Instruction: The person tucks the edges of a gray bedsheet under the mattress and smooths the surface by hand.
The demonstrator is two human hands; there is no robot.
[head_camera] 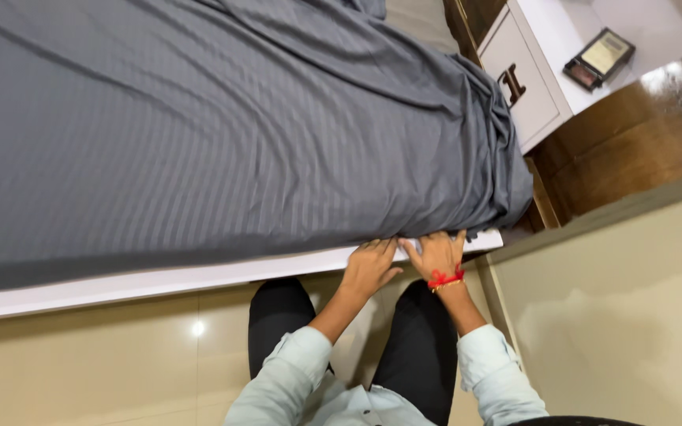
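Down at the near corner of a bed, a person in a pale blue shirt and dark trousers works both hands against the edge of a grey striped bedsheet (pixel 222 134), which covers the mattress and bunches into folds where it drops over the corner. The left hand (pixel 370 267) lies with its fingers reaching forward to the sheet's hem, just above the white bed frame (pixel 120 284); whether it pinches fabric or merely presses it cannot be told from this angle. The right hand (pixel 438 254) (a red thread bracelet (pixel 444 278) circles its wrist) sits just beside it, fingers spread flat and partly slipped beneath the hanging cloth, apparently where the loose edge meets the frame. The two hands are nearly touching, set together at the one spot where the sheet hangs slack. Beyond the corner stands a white bedside cabinet (pixel 526 87), with a small framed object (pixel 600 57) lying on its top, and a cream tiled floor (pixel 104 363) runs beneath.
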